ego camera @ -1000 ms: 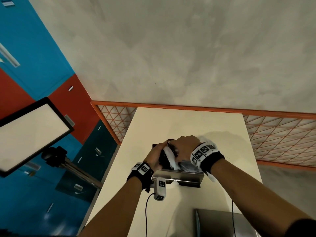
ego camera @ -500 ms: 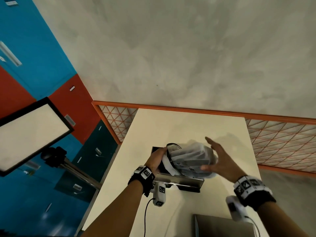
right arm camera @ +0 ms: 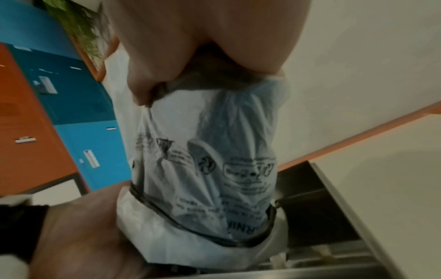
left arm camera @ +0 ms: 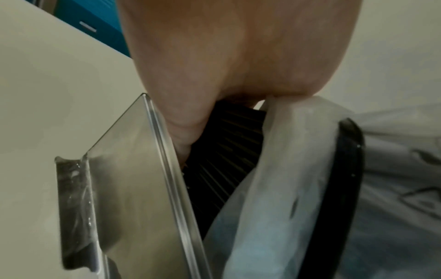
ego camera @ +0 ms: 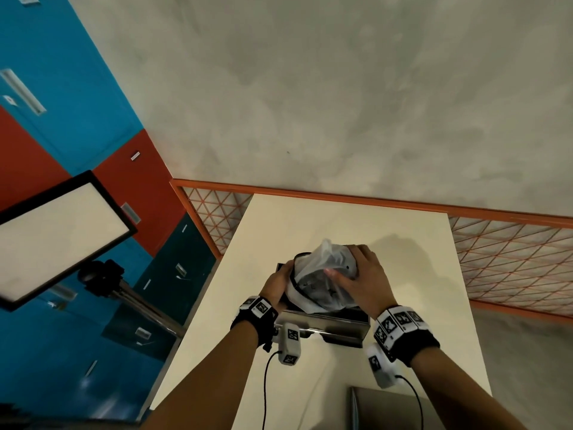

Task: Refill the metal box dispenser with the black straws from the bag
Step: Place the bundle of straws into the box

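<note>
The open metal box dispenser (ego camera: 333, 327) stands on the cream table (ego camera: 403, 259). A clear printed plastic bag (ego camera: 319, 280) lies tilted over its top. Black straws (left arm camera: 226, 151) stick out of the bag's mouth (left arm camera: 274, 169) down into the box, against its steel wall (left arm camera: 133, 179). My left hand (ego camera: 276, 283) grips the straw bundle at the bag's mouth, thumb inside the box. My right hand (ego camera: 362, 277) grips the bag's far closed end (right arm camera: 210, 160), its thumb (right arm camera: 143, 85) pinching the film. The straws inside the bag are mostly hidden.
A flat grey metal piece (ego camera: 387, 411) lies at the table's near edge. An orange-framed mesh rail (ego camera: 511, 259) borders the table's far and right sides. A lit panel on a tripod (ego camera: 55, 237) stands left, before blue and red lockers (ego camera: 62, 88).
My right hand let go of the bag, swung out to the right with fingers spread, then came back and took the bag's far end. The left hand stayed at the bag's mouth.
</note>
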